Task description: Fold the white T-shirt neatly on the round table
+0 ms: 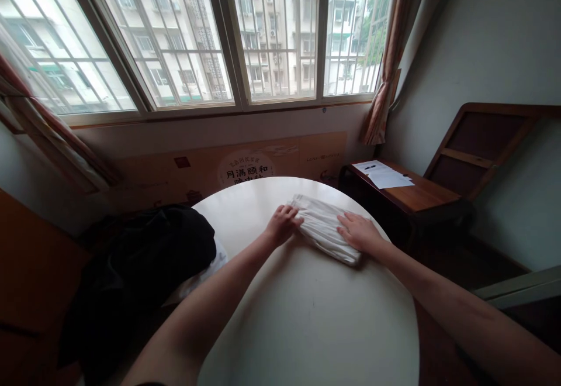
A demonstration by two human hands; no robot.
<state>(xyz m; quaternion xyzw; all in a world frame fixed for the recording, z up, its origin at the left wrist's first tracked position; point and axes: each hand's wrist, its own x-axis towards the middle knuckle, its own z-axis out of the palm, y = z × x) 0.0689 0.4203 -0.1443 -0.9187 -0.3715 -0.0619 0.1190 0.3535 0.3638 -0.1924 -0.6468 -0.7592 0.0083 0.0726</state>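
A folded white cloth garment [324, 228], creased along its length, lies on the round white table [307, 316] toward its far right side. At the garment's left end is my left hand [284, 223], its fingers curled closed over the edge. My right hand [360, 233] rests on the right part of the cloth, fingers stretched out and slightly spread. Which kind of garment it is does not show.
Black clothing [162, 263] is heaped at the table's left edge, with some white fabric [208, 272] beside it. On the right, papers [388, 175] lie on a low wooden table [427, 190]. Behind stand a printed cardboard panel [197, 169] and barred windows.
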